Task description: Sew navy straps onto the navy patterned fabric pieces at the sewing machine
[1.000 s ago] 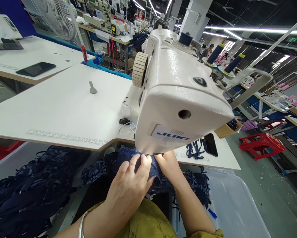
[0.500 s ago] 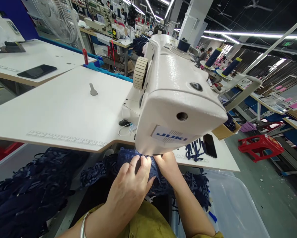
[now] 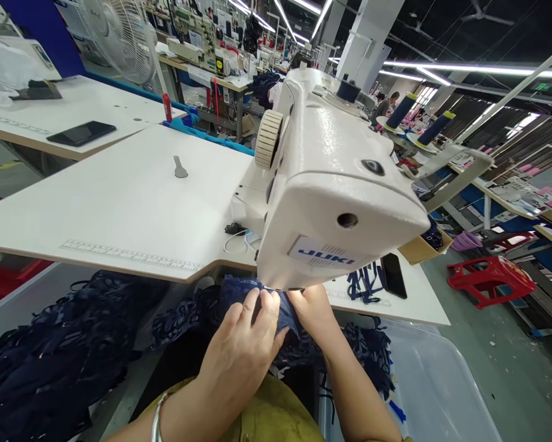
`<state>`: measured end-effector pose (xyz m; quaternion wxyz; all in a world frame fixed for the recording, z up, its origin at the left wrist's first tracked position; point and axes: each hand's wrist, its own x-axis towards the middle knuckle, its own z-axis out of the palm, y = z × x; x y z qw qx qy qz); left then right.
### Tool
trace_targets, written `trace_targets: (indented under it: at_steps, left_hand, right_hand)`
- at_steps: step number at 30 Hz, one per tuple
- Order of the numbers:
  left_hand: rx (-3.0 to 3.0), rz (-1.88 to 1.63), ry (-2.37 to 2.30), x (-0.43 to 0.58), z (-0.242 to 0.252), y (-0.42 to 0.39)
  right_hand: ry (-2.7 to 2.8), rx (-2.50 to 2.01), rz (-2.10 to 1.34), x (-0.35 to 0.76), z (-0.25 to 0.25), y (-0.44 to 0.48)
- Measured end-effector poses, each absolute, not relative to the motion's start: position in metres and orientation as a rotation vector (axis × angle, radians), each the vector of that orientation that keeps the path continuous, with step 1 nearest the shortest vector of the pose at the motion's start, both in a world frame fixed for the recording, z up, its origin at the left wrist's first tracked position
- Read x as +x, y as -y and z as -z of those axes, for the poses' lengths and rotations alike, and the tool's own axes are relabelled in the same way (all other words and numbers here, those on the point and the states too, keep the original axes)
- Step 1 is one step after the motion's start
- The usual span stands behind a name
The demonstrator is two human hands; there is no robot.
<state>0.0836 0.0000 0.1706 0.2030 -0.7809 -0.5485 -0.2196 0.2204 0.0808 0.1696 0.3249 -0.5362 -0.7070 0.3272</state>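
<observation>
A white JUKI sewing machine (image 3: 331,184) stands on a white table (image 3: 119,202), its head hanging over my hands. My left hand (image 3: 243,344) lies on a piece of dark blue lace fabric (image 3: 239,294) just under the machine head, its fingers pressed together on the cloth. My right hand (image 3: 310,310) grips the same fabric beside it, and its fingertips are hidden beneath the machine. The needle area cannot be seen.
A heap of dark blue lace (image 3: 50,350) lies at lower left, and a clear plastic bin (image 3: 436,380) sits at lower right. A black phone (image 3: 392,275) and dark straps (image 3: 361,283) rest on the table's right. A red stool (image 3: 492,276), a fan (image 3: 119,37) and other workstations stand around.
My hands and the fabric stay where they were under the machine head. Only the camera has shifted slightly.
</observation>
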Motion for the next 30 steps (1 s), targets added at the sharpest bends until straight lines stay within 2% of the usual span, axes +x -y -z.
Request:
trace_targets:
  at_steps: [30]
  left_hand:
    - [-2.215, 0.579, 1.420, 0.081, -0.164, 0.002]
  right_hand:
    - [1.651, -1.401, -0.875, 0.226, -0.158, -0.069]
